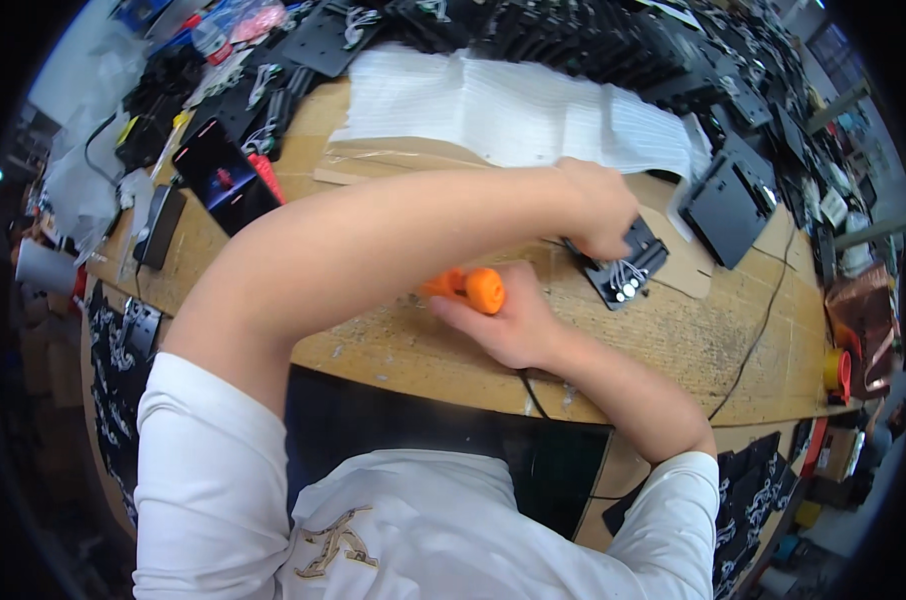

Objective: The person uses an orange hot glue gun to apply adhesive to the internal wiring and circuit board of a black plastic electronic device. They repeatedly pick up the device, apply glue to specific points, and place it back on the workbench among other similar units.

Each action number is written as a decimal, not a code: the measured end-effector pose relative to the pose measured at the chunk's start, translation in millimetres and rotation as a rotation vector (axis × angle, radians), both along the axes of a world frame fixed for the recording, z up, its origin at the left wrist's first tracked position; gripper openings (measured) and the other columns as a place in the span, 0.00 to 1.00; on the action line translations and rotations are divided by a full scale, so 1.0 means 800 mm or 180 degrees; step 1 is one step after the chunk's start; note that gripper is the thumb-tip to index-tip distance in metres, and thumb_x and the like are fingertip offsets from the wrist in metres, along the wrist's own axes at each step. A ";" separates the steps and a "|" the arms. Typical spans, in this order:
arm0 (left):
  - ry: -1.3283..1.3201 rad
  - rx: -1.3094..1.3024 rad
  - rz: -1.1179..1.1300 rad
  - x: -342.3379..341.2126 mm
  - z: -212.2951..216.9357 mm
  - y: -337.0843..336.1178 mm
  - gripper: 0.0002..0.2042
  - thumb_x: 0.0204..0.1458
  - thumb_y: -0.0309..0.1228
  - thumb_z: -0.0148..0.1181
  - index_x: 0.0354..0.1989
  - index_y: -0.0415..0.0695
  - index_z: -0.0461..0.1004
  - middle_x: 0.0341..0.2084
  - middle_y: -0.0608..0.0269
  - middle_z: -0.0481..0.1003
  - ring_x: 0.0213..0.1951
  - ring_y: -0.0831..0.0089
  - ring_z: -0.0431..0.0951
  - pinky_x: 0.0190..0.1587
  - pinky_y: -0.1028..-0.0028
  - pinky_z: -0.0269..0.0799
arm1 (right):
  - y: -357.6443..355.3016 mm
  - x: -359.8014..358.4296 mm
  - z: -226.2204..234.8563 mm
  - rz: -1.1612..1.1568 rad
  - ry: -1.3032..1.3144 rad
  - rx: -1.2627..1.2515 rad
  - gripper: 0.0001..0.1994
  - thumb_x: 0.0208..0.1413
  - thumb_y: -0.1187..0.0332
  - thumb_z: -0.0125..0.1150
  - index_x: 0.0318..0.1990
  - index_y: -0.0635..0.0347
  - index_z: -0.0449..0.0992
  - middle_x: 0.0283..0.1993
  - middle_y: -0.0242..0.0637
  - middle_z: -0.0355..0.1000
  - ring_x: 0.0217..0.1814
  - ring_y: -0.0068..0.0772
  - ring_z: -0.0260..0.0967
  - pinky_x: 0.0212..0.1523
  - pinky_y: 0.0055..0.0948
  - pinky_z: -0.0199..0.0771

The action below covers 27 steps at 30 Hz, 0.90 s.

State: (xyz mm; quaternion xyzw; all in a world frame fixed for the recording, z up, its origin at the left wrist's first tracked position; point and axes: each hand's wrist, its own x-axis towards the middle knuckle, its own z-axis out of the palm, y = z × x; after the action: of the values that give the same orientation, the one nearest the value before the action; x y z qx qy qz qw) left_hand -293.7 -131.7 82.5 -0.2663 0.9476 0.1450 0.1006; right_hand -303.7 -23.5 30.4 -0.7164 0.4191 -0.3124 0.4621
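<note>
My left arm reaches across the bench to the right, over my right hand. My left hand (598, 208) is closed on the far end of a small black plastic module (645, 252). White wires and several round silver parts (628, 288) show at the module's near end. Most of my left fingertips are hidden by the hand itself. Closer to me, my right hand (518, 325) is wrapped round an orange hand tool (484, 290) with a rounded end. My left forearm covers the tool's far part. A black cord (534, 393) runs down from below my right hand.
White foam sheets (473, 105) lie across the back of the worn wooden bench (693, 350), before rows of black parts (593, 45). A black panel (730, 200) rests at the right, near a thin cable (763, 335). A phone (223, 175) stands at the left.
</note>
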 end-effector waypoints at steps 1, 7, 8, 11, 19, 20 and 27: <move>0.0062 -0.0035 0.0132 -0.005 0.002 0.004 0.22 0.47 0.50 0.58 0.46 0.49 0.75 0.37 0.52 0.78 0.42 0.55 0.78 0.42 0.60 0.75 | 0.003 -0.002 0.000 -0.0065 -0.0073 0.0041 0.13 0.52 0.62 0.61 0.26 0.63 0.74 0.19 0.41 0.68 0.20 0.32 0.64 0.25 0.31 0.65; 0.0026 0.0034 0.1231 -0.003 0.002 -0.006 0.40 0.27 0.51 0.76 0.52 0.45 0.72 0.53 0.54 0.65 0.54 0.57 0.68 0.48 0.62 0.72 | 0.010 0.009 -0.014 -0.0033 -0.0761 0.0307 0.08 0.50 0.70 0.62 0.37 0.64 0.75 0.29 0.37 0.73 0.31 0.28 0.69 0.35 0.29 0.69; -0.0038 0.0224 0.1439 -0.014 0.000 -0.007 0.42 0.26 0.50 0.77 0.53 0.45 0.71 0.54 0.55 0.64 0.55 0.57 0.67 0.48 0.62 0.72 | 0.011 0.008 -0.017 -0.0134 -0.0867 0.0279 0.09 0.49 0.72 0.62 0.38 0.64 0.74 0.32 0.37 0.73 0.34 0.29 0.69 0.37 0.29 0.69; -0.0193 0.0162 0.1601 -0.023 0.005 -0.004 0.40 0.24 0.49 0.79 0.50 0.42 0.74 0.53 0.57 0.65 0.54 0.60 0.68 0.46 0.65 0.72 | 0.006 0.002 -0.026 0.0104 -0.0826 -0.0160 0.12 0.51 0.78 0.58 0.44 0.64 0.70 0.40 0.35 0.71 0.40 0.26 0.69 0.40 0.26 0.69; 0.1004 0.0776 0.0146 -0.036 0.010 -0.030 0.30 0.25 0.40 0.78 0.41 0.40 0.78 0.30 0.57 0.79 0.36 0.61 0.80 0.39 0.67 0.75 | 0.004 -0.002 -0.029 0.0103 -0.0374 0.0414 0.05 0.51 0.75 0.59 0.36 0.63 0.73 0.31 0.33 0.72 0.33 0.24 0.69 0.35 0.25 0.69; 0.1089 0.1023 0.0019 -0.034 0.007 -0.025 0.31 0.27 0.39 0.77 0.44 0.39 0.76 0.32 0.56 0.79 0.37 0.61 0.79 0.39 0.67 0.75 | 0.005 -0.002 -0.029 0.0074 -0.0387 0.0385 0.04 0.51 0.75 0.58 0.35 0.63 0.73 0.30 0.32 0.72 0.32 0.23 0.69 0.34 0.25 0.69; 0.1774 0.2504 -0.0615 -0.022 -0.016 0.059 0.35 0.43 0.25 0.58 0.64 0.59 0.57 0.45 0.47 0.73 0.45 0.57 0.75 0.42 0.65 0.72 | 0.020 -0.007 -0.031 -0.0045 -0.0347 0.0327 0.06 0.53 0.76 0.56 0.39 0.64 0.74 0.37 0.34 0.73 0.40 0.25 0.70 0.40 0.27 0.70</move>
State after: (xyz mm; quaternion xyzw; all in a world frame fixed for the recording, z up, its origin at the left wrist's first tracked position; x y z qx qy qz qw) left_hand -311.2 -84.5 69.5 -0.0700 0.8322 0.5476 -0.0508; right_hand -309.6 -7.9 6.0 -0.6708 0.4137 -0.3323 0.5182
